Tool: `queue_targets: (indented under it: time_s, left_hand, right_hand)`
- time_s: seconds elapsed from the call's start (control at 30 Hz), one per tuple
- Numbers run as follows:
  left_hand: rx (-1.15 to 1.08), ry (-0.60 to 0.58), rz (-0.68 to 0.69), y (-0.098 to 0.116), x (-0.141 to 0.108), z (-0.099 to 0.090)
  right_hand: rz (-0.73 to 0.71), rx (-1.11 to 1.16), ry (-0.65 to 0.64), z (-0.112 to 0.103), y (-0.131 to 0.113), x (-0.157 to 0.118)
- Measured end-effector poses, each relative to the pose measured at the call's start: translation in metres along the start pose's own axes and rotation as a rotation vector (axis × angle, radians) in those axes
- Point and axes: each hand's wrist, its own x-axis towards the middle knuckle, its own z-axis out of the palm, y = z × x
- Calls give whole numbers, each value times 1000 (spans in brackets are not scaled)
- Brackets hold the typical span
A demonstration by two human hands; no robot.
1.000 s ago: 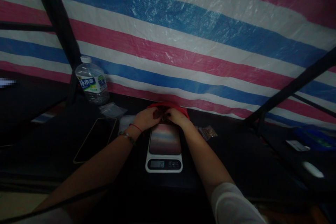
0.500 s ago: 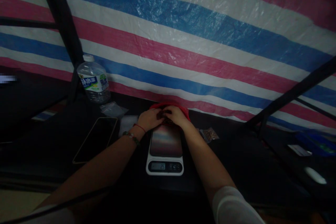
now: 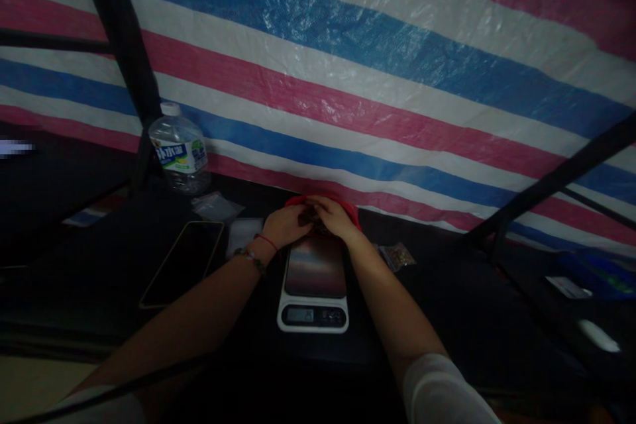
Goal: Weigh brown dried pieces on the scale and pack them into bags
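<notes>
Behind the white digital scale (image 3: 313, 318), a red bag (image 3: 352, 210) lies against the striped sheet, with small dark brown pieces at its mouth. My left hand (image 3: 287, 225) is at the bag's left side, its fingers closed inward over the brown pieces. From the right, my right hand (image 3: 336, 217) meets it, fingers bent down and closed at the same spot. The fingertips are in shadow, so what they hold is unclear. The scale's metal plate (image 3: 315, 271) lies between my forearms. A small clear packet of brown bits (image 3: 397, 256) rests right of my right forearm.
A phone (image 3: 183, 265) lies left of my left forearm, near clear plastic bags (image 3: 217, 206) and a large clear bottle (image 3: 179, 152). Striped sheeting (image 3: 348, 93) rises behind the black table. On the right are a blue item (image 3: 596, 271) and a white object (image 3: 599, 335).
My hands stay at the red bag, with the right fingers shifted slightly. The view has moved very little; other things lie where they were.
</notes>
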Motion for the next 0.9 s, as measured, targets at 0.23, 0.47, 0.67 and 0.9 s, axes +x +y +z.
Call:
queue_targets:
  time_s: [0.23,0.47,0.67,0.9]
  left_hand:
    - [5,1,-49,-3,-1,-1]
    - [-10,101,-128,0,-3,-4]
    - [5,89,-126,2,-4,-6]
    - [33,-2,-104,-1,-2,-4]
  right_hand:
    - [23,-229,-11,-17,-1,0]
    - [320,-544,-379,-29,11,-10]
    - [359,-674,-380,-20,2,-9]
    - [357,-630,-354,-14,10,-8]
